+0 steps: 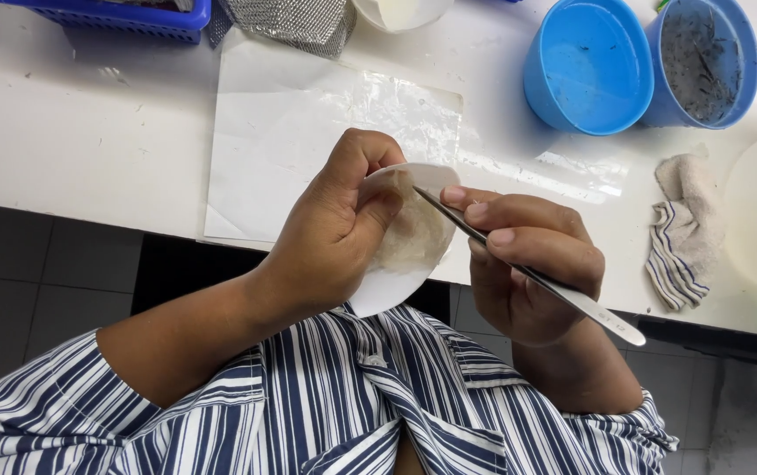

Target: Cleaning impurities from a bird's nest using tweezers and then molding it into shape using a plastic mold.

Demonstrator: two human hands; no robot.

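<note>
1. The white worktable [80,141] fills the upper part of the view; everything below is placed against its near edge.
2. A clear plastic sheet [308,123] lies flat on the table, reaching that edge.
3. Two blue bowls stand well back from the edge at the far right: the nearer blue bowl [588,66] holds water, the second blue bowl [704,57] holds dark specks.
4. A striped rag [682,233] lies crumpled on the table, near the edge at the right.
5. The left hand [330,237] is over the table's near edge, fingers and thumb clamped on the small white dish [392,286].
6. The dish is tilted, and holds a pale, translucent, fibrous pad [414,233] with a rough beige surface.
7. The right hand [519,264], just right of the dish, has its fingers closed together on steel tweezers [537,277], whose pointed tip touches the pad's upper part.
</note>
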